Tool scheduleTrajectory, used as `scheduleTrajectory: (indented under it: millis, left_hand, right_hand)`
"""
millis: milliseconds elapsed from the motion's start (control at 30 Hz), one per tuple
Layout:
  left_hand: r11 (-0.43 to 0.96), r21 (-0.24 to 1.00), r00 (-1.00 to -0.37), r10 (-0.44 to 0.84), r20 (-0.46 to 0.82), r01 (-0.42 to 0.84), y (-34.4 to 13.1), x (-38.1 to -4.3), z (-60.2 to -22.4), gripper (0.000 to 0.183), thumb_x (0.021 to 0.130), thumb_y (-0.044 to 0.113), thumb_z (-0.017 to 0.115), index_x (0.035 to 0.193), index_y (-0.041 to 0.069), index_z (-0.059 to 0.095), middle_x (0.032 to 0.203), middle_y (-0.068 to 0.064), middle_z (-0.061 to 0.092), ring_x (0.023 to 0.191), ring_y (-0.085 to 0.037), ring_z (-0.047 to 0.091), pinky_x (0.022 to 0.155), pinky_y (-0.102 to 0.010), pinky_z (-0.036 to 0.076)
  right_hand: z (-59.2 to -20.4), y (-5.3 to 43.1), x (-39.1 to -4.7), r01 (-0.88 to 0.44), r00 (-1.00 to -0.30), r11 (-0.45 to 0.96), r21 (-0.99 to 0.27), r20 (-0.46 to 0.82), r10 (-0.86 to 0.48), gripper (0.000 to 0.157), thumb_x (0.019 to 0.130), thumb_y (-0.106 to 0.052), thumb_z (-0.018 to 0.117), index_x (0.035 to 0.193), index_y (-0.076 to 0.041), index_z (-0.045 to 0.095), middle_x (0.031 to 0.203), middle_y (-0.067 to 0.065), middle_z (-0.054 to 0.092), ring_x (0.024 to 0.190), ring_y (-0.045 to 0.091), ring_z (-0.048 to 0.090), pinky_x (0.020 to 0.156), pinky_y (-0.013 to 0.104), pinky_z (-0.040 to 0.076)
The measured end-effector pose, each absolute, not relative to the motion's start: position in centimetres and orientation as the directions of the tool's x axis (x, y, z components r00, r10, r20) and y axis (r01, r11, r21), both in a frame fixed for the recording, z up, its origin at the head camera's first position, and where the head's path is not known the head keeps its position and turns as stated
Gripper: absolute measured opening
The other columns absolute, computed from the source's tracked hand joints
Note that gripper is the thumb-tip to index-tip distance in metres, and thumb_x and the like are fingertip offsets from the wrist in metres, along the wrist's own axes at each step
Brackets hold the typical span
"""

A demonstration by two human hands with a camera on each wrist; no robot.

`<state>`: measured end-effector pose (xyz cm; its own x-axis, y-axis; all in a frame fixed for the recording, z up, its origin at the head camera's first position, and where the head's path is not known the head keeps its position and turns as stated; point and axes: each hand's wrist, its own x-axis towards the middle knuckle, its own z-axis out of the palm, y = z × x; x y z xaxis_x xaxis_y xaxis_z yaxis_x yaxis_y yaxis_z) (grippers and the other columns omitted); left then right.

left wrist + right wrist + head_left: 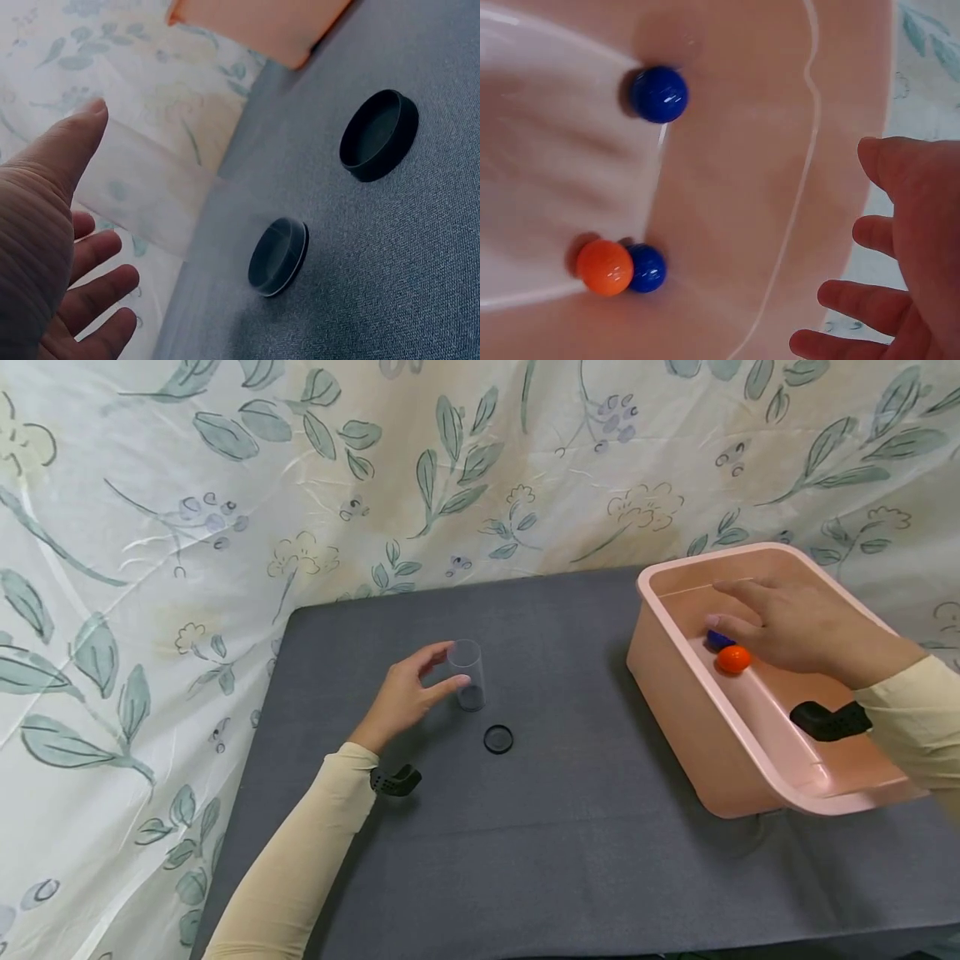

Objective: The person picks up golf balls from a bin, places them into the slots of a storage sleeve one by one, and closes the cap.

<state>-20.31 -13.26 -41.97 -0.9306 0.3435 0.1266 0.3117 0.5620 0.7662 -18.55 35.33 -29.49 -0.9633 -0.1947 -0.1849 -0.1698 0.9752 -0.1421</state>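
The left hand (405, 692), fingers parted, bracketed a clear tube (476, 675); contact could not be told. The right hand (802, 622) hung over the pink tub (667, 710), fingers spread, empty.

A clear tube (473, 668) stands upright toward the table's (555, 860) far edge, a black cap (386, 135) nearby. A pink bin (675, 718) holds orange and blue balls (658, 94).

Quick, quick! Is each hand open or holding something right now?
Left hand: holding the clear tube.
Right hand: open, holding nothing, over the pink tub.
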Motion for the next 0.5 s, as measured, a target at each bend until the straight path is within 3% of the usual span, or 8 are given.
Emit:
scheduleTrajectory:
  millis: [233,400,500]
  left_hand:
    - [0.561,0.745,-0.916,0.365,0.167,0.359,-12.8,-20.4,-41.9,0.066,0.095,0.045,0.075,0.15,0.017,0.054,0.147,-0.007,0.06,0.139,-0.024,0.056,0.118,-0.042,0.046]
    - [0.556,0.742,-0.911,0.37,0.182,0.374,-12.4,-20.5,-42.0,0.062,0.096,0.04,0.075,0.148,0.014,0.055,0.142,-0.006,0.063,0.136,-0.023,0.058,0.117,-0.042,0.047]
    - [0.553,0.741,-0.909,0.372,0.19,0.381,-12.2,-20.5,-42.0,0.059,0.096,0.037,0.075,0.147,0.013,0.055,0.14,-0.005,0.064,0.135,-0.023,0.059,0.116,-0.042,0.048]
  right_hand:
    - [-30.9,35.8,-19.6,-0.136,-0.943,0.98,-0.149,-0.283,-0.174,0.079,0.105,-0.055,0.049,0.159,-0.001,0.03,0.157,0.038,0.028,0.129,0.063,0.045,0.105,0.078,0.037]
    - [-32.1,36.3,-20.1,-0.12,-0.931,0.98,-0.161,-0.323,-0.167,0.08,0.104,-0.056,0.052,0.159,-0.002,0.03,0.147,0.041,0.042,0.122,0.061,0.052,0.098,0.076,0.046]
    - [-32.9,36.6,-20.4,-0.121,-0.928,0.966,-0.229,-0.321,-0.192,0.073,0.103,-0.046,0.06,0.157,-0.004,0.034,0.141,0.036,0.05,0.119,0.056,0.056,0.1,0.076,0.045]
